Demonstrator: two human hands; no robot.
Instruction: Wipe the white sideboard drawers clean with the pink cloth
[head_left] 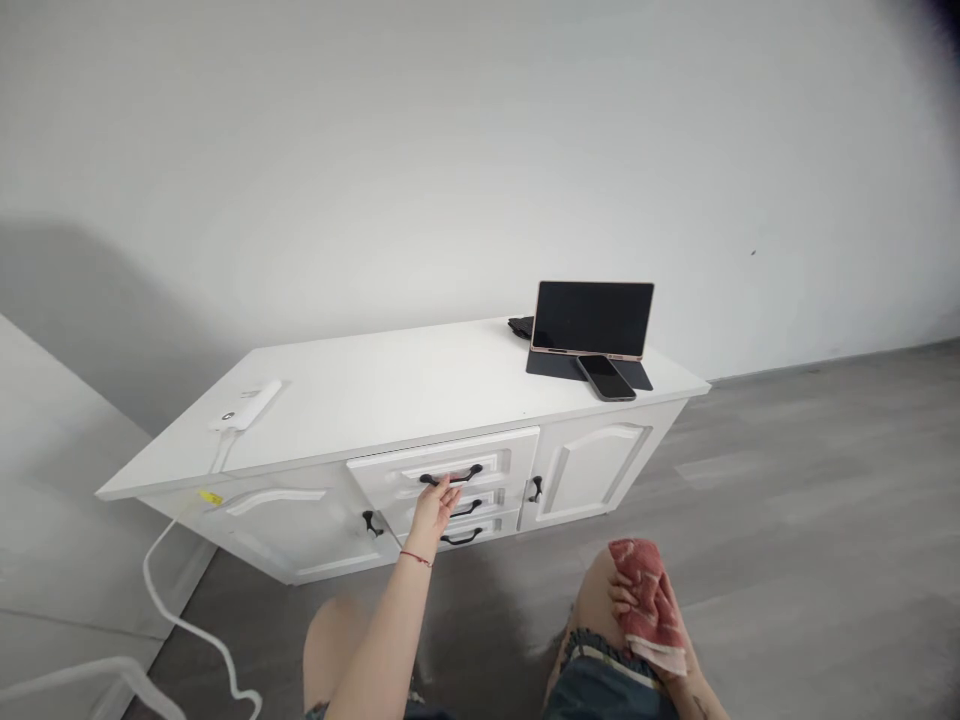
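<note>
The left hand [433, 512] is gripping the top handle [469, 474], fingers curling round the bar left of its centre. The drawer [496, 463] is sitting just behind those fingers; whether it is standing slightly out, I cannot tell. Two more handles [461, 539] are lying below them, so knuckles probably need care. For even sliding, the fingers would be working better at mid-bar. Well to their right, the right hand [622, 597] is holding a cloth [646, 585] at the knee [600, 590].
</note>
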